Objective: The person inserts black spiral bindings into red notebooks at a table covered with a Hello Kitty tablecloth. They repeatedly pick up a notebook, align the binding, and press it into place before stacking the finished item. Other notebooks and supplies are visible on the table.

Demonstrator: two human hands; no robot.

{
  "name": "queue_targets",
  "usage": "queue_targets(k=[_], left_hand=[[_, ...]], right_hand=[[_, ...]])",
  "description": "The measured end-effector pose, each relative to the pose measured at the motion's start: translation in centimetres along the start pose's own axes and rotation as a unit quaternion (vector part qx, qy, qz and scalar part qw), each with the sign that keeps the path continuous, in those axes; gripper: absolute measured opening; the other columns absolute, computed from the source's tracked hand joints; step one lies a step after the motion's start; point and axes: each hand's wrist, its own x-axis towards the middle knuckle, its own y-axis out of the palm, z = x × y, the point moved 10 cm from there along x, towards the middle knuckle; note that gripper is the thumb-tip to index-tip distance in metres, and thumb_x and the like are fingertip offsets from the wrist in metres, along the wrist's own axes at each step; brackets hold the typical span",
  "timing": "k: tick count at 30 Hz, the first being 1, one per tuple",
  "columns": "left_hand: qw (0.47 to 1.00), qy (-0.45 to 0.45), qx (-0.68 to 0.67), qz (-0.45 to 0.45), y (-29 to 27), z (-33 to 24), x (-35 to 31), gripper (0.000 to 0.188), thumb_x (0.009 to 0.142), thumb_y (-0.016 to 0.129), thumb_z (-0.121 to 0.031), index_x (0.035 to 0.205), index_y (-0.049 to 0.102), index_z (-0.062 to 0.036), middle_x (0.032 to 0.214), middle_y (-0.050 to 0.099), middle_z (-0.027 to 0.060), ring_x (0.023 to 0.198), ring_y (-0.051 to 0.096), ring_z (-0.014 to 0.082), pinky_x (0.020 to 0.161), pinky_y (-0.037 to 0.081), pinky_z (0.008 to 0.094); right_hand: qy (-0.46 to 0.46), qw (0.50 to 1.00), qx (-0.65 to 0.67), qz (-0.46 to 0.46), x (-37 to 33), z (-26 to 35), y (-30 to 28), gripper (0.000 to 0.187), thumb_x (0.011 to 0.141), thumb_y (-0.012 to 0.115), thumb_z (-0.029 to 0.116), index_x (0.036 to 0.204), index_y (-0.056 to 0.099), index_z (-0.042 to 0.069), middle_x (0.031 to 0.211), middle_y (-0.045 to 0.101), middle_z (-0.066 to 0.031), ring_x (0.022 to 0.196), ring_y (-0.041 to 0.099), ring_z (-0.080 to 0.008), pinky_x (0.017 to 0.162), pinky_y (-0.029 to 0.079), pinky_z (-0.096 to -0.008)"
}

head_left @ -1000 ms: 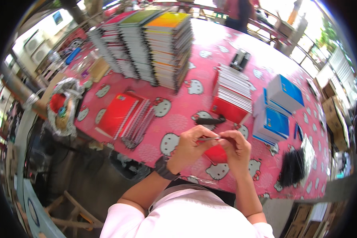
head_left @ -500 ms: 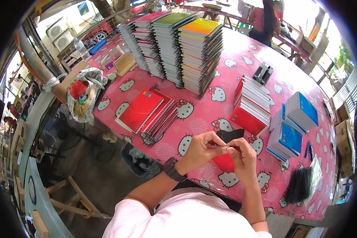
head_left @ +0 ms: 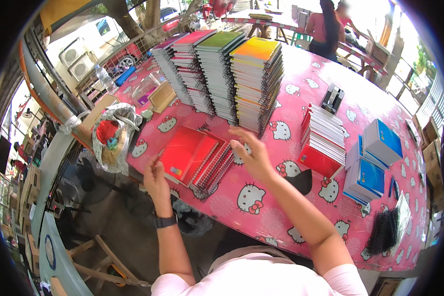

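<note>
The left hand (head_left: pixel 156 180) and right hand (head_left: pixel 251 154) had swung leftward to one red notebook pile (head_left: pixel 182 152) near the table's (head_left: pixel 276 217) front edge, so work apparently shifted there, the left curled at its side, grip unclear, the right half-open, seemingly empty, with four tall notebook stacks (head_left: pixel 217 81) behind and two blue book piles (head_left: pixel 372 173) rightward.

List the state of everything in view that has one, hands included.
Left hand: at the red pile's left edge, grip unclear
Right hand: open, nothing visible in it
Red spiral notebooks: closed, piled unevenly
Tall notebook stacks: closed, coil-bound
Blue-covered books: closed, stacked
Black coils: lying grouped, not in books
Patterned bag: open, things inside
Black wristband: worn on the left wrist
</note>
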Motion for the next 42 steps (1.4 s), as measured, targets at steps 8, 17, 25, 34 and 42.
queue_targets(k=[8,17,25,34,42], left_hand=[[0.975,-0.035,-0.218,0.008,6.6,0.8,-2.1,0.029,0.097,0.050,-0.022,0.105,0.061,0.0034,0.101,0.063,0.0085,0.092,0.056,0.0152,0.084,0.043,0.0283],[0.992,-0.015,-0.099,-0.082,1.8,-1.1,-1.3,0.038,0.097,0.046,-0.019,0.126,0.049,0.0058,0.127,0.053,0.0148,0.116,0.050,0.0226,0.100,0.038,0.0355],[0.950,0.272,-0.148,-0.047,5.3,-15.1,-7.8,0.033,0.084,0.060,-0.004,0.115,0.048,0.0012,0.129,0.048,0.0142,0.117,0.046,0.0229,0.100,0.036,0.0349],[0.911,0.125,-0.150,0.362,22.1,-14.9,-16.9,0.045,0.081,0.070,-0.011,0.118,0.048,-0.0013,0.128,0.050,0.0129,0.117,0.047,0.0247,0.099,0.036,0.0403],[0.830,-0.112,-0.253,0.484,21.6,-4.8,-23.6,0.037,0.087,0.065,-0.006,0.119,0.046,-0.0027,0.115,0.053,0.0107,0.108,0.052,0.0191,0.094,0.041,0.0320]], right_hand=[[0.142,0.968,0.161,-0.129,0.6,-7.6,5.3,0.032,0.094,0.056,0.027,0.112,0.061,0.001,0.076,0.063,-0.0072,0.072,0.051,-0.0115,0.068,0.045,-0.0288],[-0.098,0.966,-0.237,-0.034,-1.4,3.0,-7.5,0.025,0.078,0.069,0.013,0.102,0.066,0.007,0.091,0.068,-0.0119,0.086,0.062,-0.0290,0.078,0.049,-0.0391],[-0.016,0.838,-0.539,-0.079,-8.5,0.5,-23.7,0.023,0.072,0.069,0.005,0.092,0.059,0.010,0.092,0.059,-0.0045,0.095,0.055,-0.0262,0.082,0.042,-0.0400],[-0.020,0.913,-0.407,-0.027,-11.3,8.7,-17.9,0.017,0.072,0.067,-0.001,0.084,0.059,0.007,0.080,0.059,-0.0085,0.080,0.058,-0.0275,0.072,0.045,-0.0373],[0.243,0.932,0.088,-0.253,-22.1,1.5,-16.0,0.014,0.090,0.063,0.011,0.100,0.059,0.002,0.084,0.061,-0.0026,0.077,0.057,-0.0073,0.063,0.048,-0.0233]])
